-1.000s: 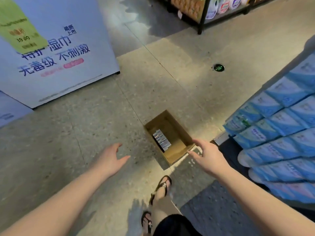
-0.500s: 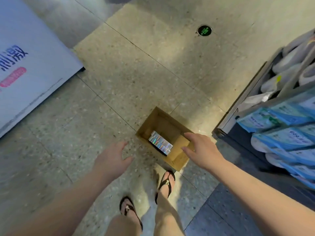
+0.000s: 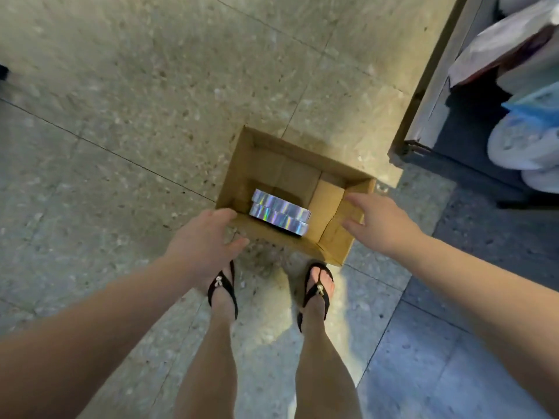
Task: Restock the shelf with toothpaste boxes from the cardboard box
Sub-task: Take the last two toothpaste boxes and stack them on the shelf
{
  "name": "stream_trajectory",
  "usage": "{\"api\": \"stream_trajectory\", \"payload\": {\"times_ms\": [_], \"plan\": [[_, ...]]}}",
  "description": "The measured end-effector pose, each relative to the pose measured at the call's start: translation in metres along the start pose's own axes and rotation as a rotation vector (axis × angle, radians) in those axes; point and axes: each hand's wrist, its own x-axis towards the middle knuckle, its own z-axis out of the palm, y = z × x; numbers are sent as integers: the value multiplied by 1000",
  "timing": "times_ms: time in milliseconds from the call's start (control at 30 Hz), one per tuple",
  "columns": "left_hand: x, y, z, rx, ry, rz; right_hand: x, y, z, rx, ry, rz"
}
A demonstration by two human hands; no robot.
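Observation:
An open brown cardboard box [image 3: 273, 152] sits on the stone floor just ahead of my feet. Inside it, against the near wall, lie shiny holographic toothpaste boxes [image 3: 279, 212] side by side. My left hand [image 3: 205, 240] hovers at the box's near left corner, fingers spread, holding nothing. My right hand [image 3: 381, 222] reaches over the box's right wall, fingers apart and empty. The shelf [image 3: 435, 95] stands to the right, only its lower frame in view.
My two feet in black sandals [image 3: 316, 290] stand right behind the box. Blue and white soft packs [image 3: 526, 137] fill the low shelf at right. Speckled floor tiles stretch left and ahead; a darker grey tile lies at lower right.
The view has tilted down and closer to the box. Both hands have moved forward and now flank the box, the left reaching its near left corner.

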Motion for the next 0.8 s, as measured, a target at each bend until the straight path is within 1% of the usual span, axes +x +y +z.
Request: {"api": "stream_trajectory", "payload": {"times_ms": [167, 300, 433, 567, 733, 800], "plan": [[57, -31, 25, 96, -62, 60, 60, 8, 56, 4, -24, 39], [105, -48, 53, 113, -85, 66, 110, 14, 100, -27, -54, 24], [151, -56, 86, 132, -66, 87, 156, 23, 139, -66, -88, 8], [192, -60, 114, 127, -44, 144, 193, 34, 175, -86, -125, -17], [225, -65, 138, 154, -4, 189, 230, 42, 213, -86, -191, -42], [236, -70, 144, 176, -6, 203, 241, 43, 225, -64, -188, -44]]}}
